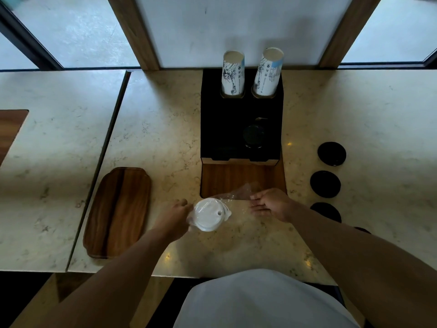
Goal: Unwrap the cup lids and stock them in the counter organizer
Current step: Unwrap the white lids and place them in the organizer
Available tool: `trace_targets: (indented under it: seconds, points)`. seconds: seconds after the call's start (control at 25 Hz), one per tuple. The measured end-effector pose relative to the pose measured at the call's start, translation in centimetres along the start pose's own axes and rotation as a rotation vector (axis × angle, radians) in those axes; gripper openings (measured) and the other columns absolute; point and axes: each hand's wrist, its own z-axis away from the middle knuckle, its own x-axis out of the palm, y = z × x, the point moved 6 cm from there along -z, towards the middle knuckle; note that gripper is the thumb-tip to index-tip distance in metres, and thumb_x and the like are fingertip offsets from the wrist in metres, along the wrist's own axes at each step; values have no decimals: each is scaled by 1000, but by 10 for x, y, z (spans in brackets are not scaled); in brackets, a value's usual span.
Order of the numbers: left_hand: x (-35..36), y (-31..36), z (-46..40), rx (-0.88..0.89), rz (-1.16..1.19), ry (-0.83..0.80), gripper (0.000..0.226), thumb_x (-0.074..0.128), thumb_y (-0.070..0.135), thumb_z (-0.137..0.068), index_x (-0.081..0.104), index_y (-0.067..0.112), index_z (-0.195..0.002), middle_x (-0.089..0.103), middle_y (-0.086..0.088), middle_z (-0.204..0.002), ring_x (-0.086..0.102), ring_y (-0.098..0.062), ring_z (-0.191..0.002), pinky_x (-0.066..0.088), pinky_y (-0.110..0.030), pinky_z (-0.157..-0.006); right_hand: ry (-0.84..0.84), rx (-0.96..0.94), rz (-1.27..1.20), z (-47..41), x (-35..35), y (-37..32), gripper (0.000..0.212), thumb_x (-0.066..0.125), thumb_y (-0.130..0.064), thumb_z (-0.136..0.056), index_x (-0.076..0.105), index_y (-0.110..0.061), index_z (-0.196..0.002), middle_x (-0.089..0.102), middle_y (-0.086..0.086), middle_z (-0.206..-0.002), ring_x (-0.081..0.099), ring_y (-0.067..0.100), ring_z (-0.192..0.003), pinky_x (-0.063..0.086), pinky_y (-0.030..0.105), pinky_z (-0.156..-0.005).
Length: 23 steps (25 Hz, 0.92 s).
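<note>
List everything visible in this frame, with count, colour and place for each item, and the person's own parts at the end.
counter: one, pale marbled stone, fills the view
organizer: one, black, rear centre of the counter
paper cup stacks: two, white printed, upright in the organizer's rear holes
wooden inset: one, brown, in front of the organizer
wooden tray: one, brown, left on the counter
black lids: at least three, in a row right of the organizer, a fourth partly hidden
white lids: small stack, in the wrap, front centre
plastic wrap: one, clear, around the white lids
left hand: holds the wrapped stack
right hand: pinches the wrap's loose end
</note>
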Motion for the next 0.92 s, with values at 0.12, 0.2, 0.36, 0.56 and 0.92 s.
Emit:
trace_targets:
  seconds: [0.12, 0.2, 0.36, 0.56, 0.92]
  points:
    - [8, -5, 6, -47, 54, -277, 126, 76, 66, -65, 2, 27, -160, 21, -13, -163, 23, -35, -148, 20, -52, -120, 15, 11, 3, -2, 0, 3, 30, 39, 8, -103, 58, 13, -126, 64, 31, -123, 65, 40, -115, 53, 48, -99]
    - [4, -4, 4, -33, 36, -322, 145, 69, 86, -52, -14, 30, -158, 12, -14, -166, 14, -37, -152, 13, -57, -120, 26, 19, -2, -4, 1, 5, 32, 36, 10, -103, 56, 13, -127, 64, 32, -123, 65, 41, -115, 53, 48, -99]
    - [-1, 18, -12, -10, -46, -246, 158, 55, 103, -37, -4, 20, -159, 18, -12, -166, 21, -35, -150, 21, -53, -119, 33, 6, 23, -11, 0, 8, 33, 32, 10, -103, 57, 10, -125, 67, 31, -118, 68, 41, -109, 54, 50, -97]
    - [14, 49, -21, 43, -96, -250, 145, 84, 73, -50, 1, 22, -157, 26, -17, -161, 34, -41, -142, 36, -55, -112, -17, 11, 57, -12, -7, 16, 31, 37, 9, -101, 62, 3, -118, 70, 26, -111, 72, 38, -101, 60, 49, -87]
    - [-2, 57, -26, 155, -22, -107, 51, 77, 14, -87, 59, 10, -134, 65, -11, -130, 65, -24, -112, 54, -31, -90, -158, 72, 65, -10, -8, 31, 28, 40, 8, -99, 61, -2, -115, 71, 25, -109, 75, 36, -92, 63, 45, -78]
